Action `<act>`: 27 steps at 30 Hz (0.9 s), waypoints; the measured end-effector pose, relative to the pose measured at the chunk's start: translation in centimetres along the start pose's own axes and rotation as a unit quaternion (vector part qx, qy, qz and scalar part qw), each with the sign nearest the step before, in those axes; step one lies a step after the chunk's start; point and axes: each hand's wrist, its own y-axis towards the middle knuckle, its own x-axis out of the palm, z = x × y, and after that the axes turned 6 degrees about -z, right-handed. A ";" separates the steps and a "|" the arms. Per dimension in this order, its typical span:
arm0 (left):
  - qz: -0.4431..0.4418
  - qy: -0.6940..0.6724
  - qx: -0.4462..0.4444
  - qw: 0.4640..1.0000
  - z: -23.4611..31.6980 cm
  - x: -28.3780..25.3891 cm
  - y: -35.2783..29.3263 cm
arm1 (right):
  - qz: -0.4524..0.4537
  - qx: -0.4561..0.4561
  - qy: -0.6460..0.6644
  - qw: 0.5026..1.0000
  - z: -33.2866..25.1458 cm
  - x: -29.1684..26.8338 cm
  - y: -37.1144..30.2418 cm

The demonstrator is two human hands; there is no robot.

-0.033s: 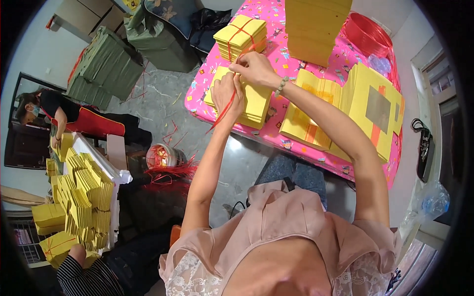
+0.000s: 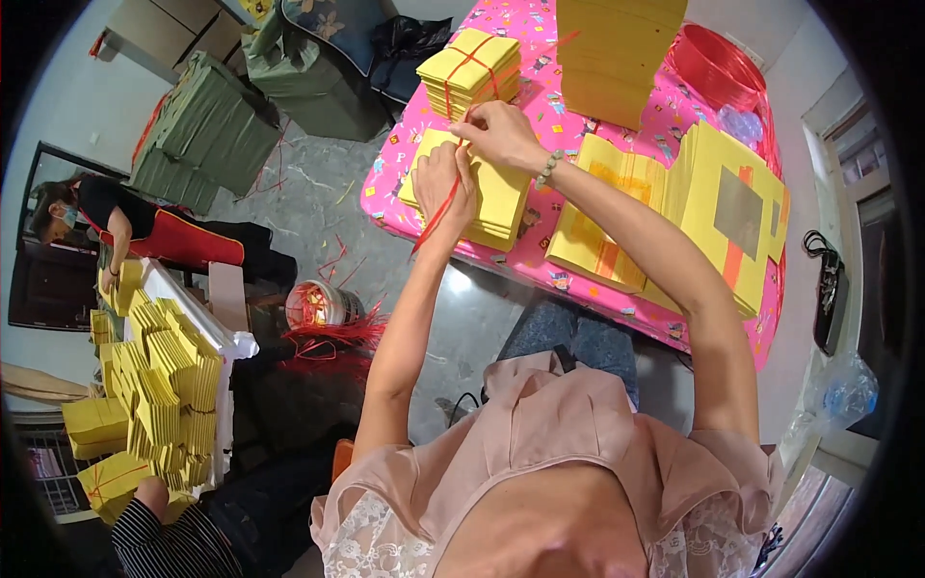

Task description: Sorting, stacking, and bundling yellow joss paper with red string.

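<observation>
Both of my hands meet over a stack of yellow paper envelopes (image 2: pixel 499 204) on the pink table. My left hand (image 2: pixel 443 183) is closed on a red plastic strap (image 2: pixel 438 220), whose tail hangs down past the wrist. Beside it, my right hand (image 2: pixel 499 135), with a beaded bracelet at the wrist, pinches the strap at the stack's far edge. Another strap end stretches up and right from the fingers. My hands cover the crossing of the strap. Just beyond stands a second stack of yellow envelopes (image 2: pixel 469 60), bound crosswise with red strap.
More yellow stacks (image 2: pixel 602 217) lie on the right of the pink patterned tablecloth (image 2: pixel 385 183), near a red strap coil (image 2: pixel 718 67). A tall yellow block (image 2: pixel 617 63) stands behind. At left, co-workers flank a table of envelopes (image 2: pixel 164 376); a bucket (image 2: pixel 320 306) holds red scraps.
The strap end by my right hand now stretches farther up and right over the tablecloth. Both hands stay in nearly the same place.
</observation>
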 end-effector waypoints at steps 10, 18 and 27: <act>0.014 -0.234 -0.013 0.972 -1.7 -1.3 -2.1 | 0.128 0.072 -0.057 0.988 2.7 2.5 -0.7; 0.037 -0.167 0.054 0.984 -2.7 -0.7 -3.4 | 0.167 0.094 -0.041 0.981 4.7 3.3 -0.4; 0.059 -0.169 0.026 0.984 -2.6 -0.4 -3.3 | 0.252 0.050 -0.009 0.966 4.0 2.5 -3.4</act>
